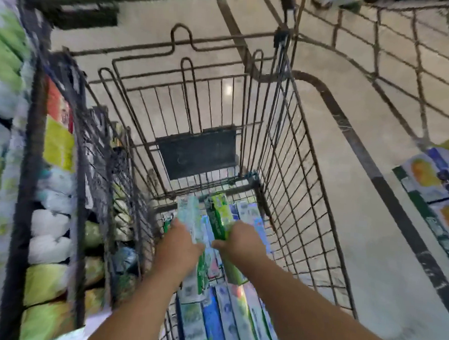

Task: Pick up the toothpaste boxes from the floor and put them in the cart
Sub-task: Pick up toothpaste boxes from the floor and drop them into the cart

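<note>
From the head camera, both arms reach down into a wire cart (293,137) that fills the middle of the frame. The left hand (181,242) sits at about 7 o'clock from centre, its grip curled round a pale blue-green toothpaste box (192,220) that runs lengthwise under the palm, one end sticking out towards 12 o'clock and the other showing below the wrist. The right hand (241,240) lies just beside it at about 5 o'clock, its grip closed round a green toothpaste box (219,213), the box angled with its far end pointing to 11 o'clock. The two hands are near each other, thumbs almost meeting; whether they touch is unclear through the blur.

Beneath the hands, more toothpaste boxes (216,324) lie side by side on the cart's floor, in blue, white and green, running from 6 o'clock up to the cart's far end. A dark folded seat flap (197,152) stands against the hinged wire gate at 12 o'clock.

At 9 o'clock, shelves (25,157) carry soft packs in green, white and yellow. At 3 o'clock, a printed carton (438,183) rests on the tiled floor (358,243), which carries a dark curved stripe.
</note>
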Demonstrator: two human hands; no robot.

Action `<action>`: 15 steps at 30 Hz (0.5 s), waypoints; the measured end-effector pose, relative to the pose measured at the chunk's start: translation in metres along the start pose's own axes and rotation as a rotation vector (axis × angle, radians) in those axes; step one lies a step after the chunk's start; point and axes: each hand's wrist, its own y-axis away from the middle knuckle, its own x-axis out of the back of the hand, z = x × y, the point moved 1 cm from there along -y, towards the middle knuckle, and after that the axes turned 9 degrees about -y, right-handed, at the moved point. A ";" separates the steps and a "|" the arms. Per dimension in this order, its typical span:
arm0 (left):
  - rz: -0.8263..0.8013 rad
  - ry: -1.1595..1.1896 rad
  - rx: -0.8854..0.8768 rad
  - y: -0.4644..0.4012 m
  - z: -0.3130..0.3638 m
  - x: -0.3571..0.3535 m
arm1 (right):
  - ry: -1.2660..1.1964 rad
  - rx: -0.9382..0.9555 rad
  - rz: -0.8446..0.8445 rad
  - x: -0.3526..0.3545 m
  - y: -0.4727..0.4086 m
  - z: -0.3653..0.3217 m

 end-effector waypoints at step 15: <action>-0.006 0.142 0.062 -0.070 -0.011 -0.089 | -0.053 -0.058 -0.032 -0.079 -0.079 0.032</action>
